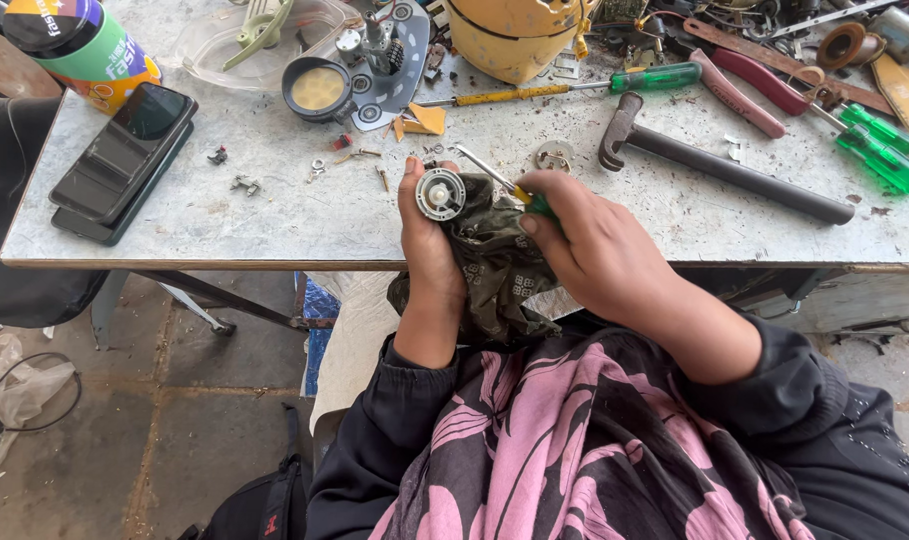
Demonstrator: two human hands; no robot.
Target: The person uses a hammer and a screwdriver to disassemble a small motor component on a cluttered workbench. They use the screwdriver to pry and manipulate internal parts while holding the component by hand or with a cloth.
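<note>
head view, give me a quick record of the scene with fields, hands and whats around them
left hand: holds a round metal motor part and a dark cloth
right hand: holds a screwdriver, tip near the part
bench: grey, scratched, strewn with small screws
left of hands: two phones, a can
right of hands: hammer, green screwdrivers, pliers
behind hands: yellow housing

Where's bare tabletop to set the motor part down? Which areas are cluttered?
Freest patch: the near-left tabletop, between the two phones and the left hand, small screws just beyond it. Another lies near-right, below the hammer, beside the right hand. The far edge is crowded: screwdrivers, pliers, yellow housing.
</note>
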